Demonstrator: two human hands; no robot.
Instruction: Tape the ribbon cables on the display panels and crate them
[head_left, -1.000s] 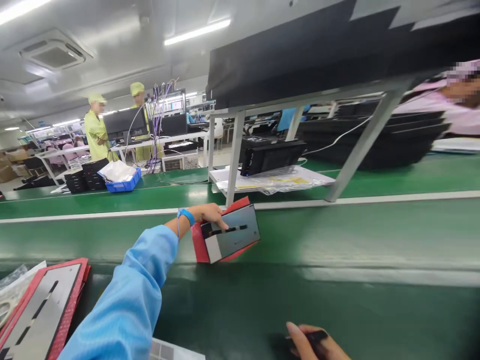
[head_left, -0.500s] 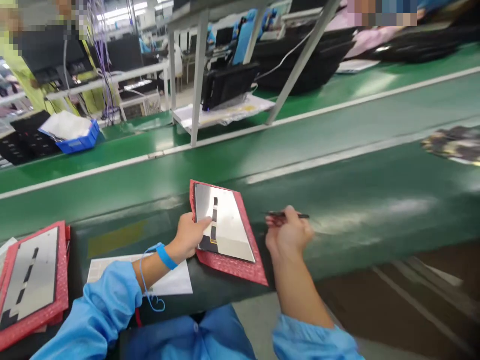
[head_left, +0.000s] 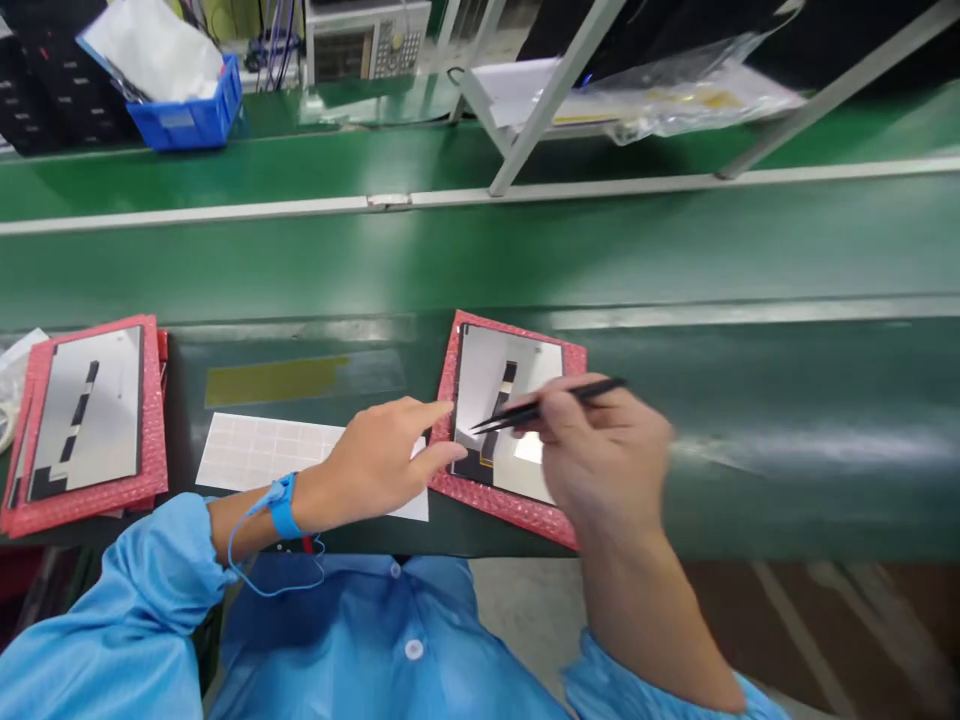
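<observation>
A flat screen panel (head_left: 480, 385) with a silvery back and a dark strip lies on a pink bubble-wrap sheet (head_left: 495, 505) in front of me. Black tweezers (head_left: 574, 396) are held in my right hand (head_left: 607, 455), their tips over the panel's left part. My left hand (head_left: 382, 460) is at the panel's left edge, thumb and index finger apart, with nothing between them. A blue wrist strap (head_left: 283, 508) circles that wrist. Beneath the left hand lies a white sheet of labels (head_left: 259, 450), partly covered by it.
Further left, another silvery panel (head_left: 112, 410) rests on stacked pink bubble wrap. A yellow strip (head_left: 274, 382) is on the green bench. Behind are a blue bin (head_left: 187, 115) with white material and a shelf with metal posts (head_left: 559, 95).
My view has tilted down. My right hand has brought the tweezers left, over the panel. The left hand has let go of the panel, which now lies flatter on the bench.
</observation>
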